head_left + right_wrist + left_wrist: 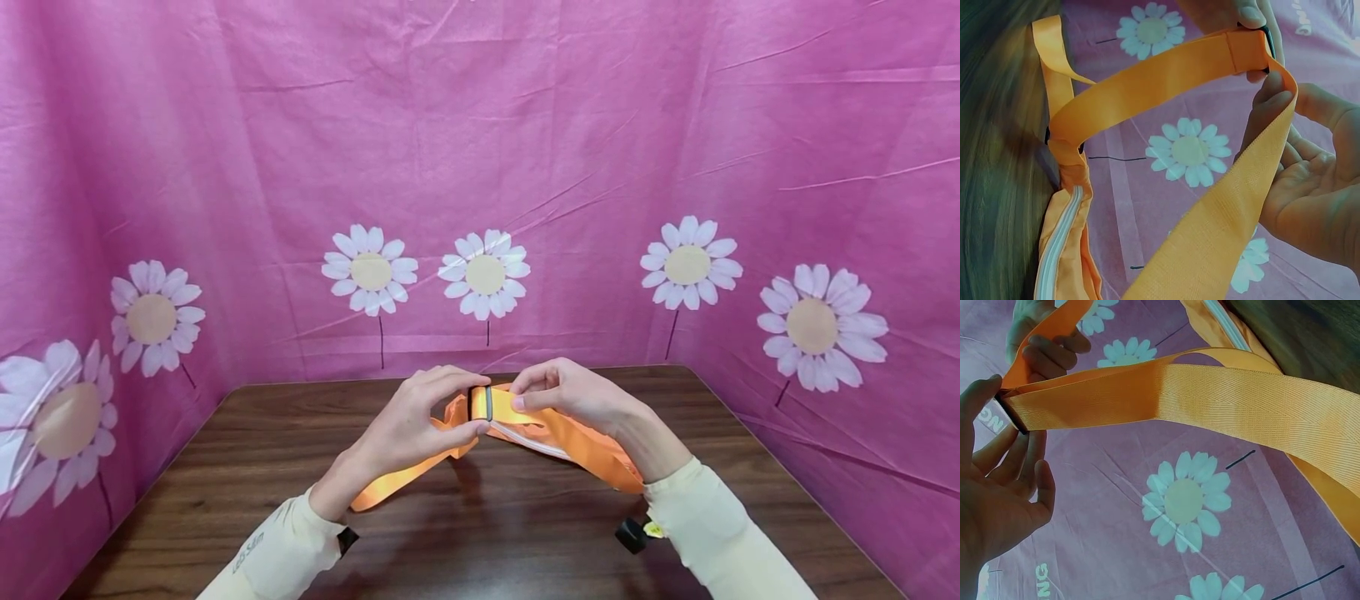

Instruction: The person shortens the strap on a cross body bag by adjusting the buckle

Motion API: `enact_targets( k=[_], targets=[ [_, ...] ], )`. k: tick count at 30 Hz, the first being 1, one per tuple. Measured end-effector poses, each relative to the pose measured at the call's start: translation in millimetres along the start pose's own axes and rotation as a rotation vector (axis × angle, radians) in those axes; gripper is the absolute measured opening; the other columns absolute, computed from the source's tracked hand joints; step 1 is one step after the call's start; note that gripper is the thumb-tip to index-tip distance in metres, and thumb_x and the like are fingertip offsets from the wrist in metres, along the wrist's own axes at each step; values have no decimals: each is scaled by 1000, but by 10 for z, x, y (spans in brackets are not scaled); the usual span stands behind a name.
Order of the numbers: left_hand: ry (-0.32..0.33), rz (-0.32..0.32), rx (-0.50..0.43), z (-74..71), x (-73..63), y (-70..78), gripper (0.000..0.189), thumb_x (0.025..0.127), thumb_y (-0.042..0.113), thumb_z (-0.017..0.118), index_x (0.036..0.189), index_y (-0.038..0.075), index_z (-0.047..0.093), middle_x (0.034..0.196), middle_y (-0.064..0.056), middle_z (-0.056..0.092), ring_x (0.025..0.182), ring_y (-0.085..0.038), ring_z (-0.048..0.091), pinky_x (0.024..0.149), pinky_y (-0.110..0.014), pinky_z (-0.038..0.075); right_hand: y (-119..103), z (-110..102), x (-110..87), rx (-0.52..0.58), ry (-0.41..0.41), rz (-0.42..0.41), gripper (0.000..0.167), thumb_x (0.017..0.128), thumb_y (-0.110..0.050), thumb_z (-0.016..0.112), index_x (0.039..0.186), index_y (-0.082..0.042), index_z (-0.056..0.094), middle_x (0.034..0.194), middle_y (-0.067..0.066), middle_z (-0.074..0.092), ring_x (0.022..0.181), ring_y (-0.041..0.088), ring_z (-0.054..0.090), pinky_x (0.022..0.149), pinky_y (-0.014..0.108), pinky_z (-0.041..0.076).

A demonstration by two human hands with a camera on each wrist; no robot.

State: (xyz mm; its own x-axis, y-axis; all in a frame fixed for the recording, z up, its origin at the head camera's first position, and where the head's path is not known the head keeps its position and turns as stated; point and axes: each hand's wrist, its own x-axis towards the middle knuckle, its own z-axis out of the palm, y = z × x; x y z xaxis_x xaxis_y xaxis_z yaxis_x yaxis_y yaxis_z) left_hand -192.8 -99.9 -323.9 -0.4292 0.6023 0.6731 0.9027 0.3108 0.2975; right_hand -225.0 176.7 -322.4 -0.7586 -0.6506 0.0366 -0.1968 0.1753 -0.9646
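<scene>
In the head view, my left hand (405, 425) grips a dark slide buckle (490, 403) by its ends, thumb below and fingers above. An orange webbing strap (405, 481) runs through that buckle and loops down on both sides. Just right of the buckle, my right hand (581, 397) pinches the strap between thumb and fingers. Behind the strap hangs an orange pouch (1088, 269) with a white zipper (1060, 244), shown at the lower left of the right wrist view. The left wrist view shows the strap's broad, ribbed length (1210, 397) stretching right from the buckle.
Beneath the hands is a dark brown wooden table (300, 425). A pink cloth (562, 125) printed with white daisies surrounds its back and sides. A small black round object (631, 536) shows beside the right sleeve, low over the table.
</scene>
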Motion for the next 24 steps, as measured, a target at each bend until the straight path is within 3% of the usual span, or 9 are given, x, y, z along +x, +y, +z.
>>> enact_targets(
  k=[10, 17, 24],
  targets=[
    [7, -8, -24, 19, -11, 1, 50, 86, 31, 85, 130, 14, 68, 120, 9, 67, 110, -11, 61, 93, -43, 46, -26, 84, 1, 63, 17, -21, 21, 93, -16, 75, 106, 0, 72, 90, 10, 68, 81, 21, 60, 75, 31, 52],
    [5, -3, 5, 25, -9, -12, 49, 86, 32, 84, 128, 14, 68, 121, 9, 67, 112, -10, 60, 94, -43, 44, -7, 111, 18, 110, -10, -63, 20, 97, -14, 70, 110, 2, 73, 100, 17, 70, 92, 25, 63, 88, 44, 52],
    [-3, -22, 1, 46, -23, -13, 49, 87, 32, 84, 130, 15, 68, 123, 11, 67, 113, -9, 59, 92, -45, 44, -3, 159, 38, 184, -21, -54, 21, 96, -12, 70, 109, 4, 73, 103, 18, 68, 95, 29, 63, 87, 39, 54]
  ],
)
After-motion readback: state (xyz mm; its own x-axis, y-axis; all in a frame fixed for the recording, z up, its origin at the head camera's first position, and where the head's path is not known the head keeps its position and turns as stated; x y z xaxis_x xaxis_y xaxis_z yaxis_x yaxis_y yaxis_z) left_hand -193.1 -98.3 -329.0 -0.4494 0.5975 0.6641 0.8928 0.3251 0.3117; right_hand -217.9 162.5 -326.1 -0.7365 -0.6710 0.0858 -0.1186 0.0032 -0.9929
